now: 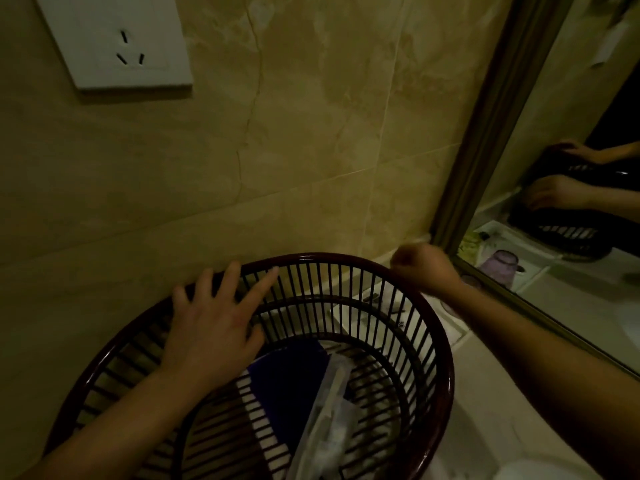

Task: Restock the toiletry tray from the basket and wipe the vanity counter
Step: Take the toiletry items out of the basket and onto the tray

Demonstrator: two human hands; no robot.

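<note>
A dark brown slatted basket (446, 358) stands on the pale vanity counter (485, 407), against the tiled wall. Inside it lie a dark blue flat item (287, 375) and a clear plastic-wrapped packet (329, 427). My left hand (214, 323) lies over the basket's far-left rim, fingers spread, thumb inside. My right hand (426, 271) is closed into a fist at the far-right rim and seems to grip it. A white toiletry tray (453, 329) shows behind the basket, mostly hidden by the slats.
A framed mirror (571, 237) runs along the right and reflects both hands, the basket, the tray and a purple cup (502, 268). A white wall socket (117, 43) sits at the upper left. A white basin edge (540, 472) shows at the bottom right.
</note>
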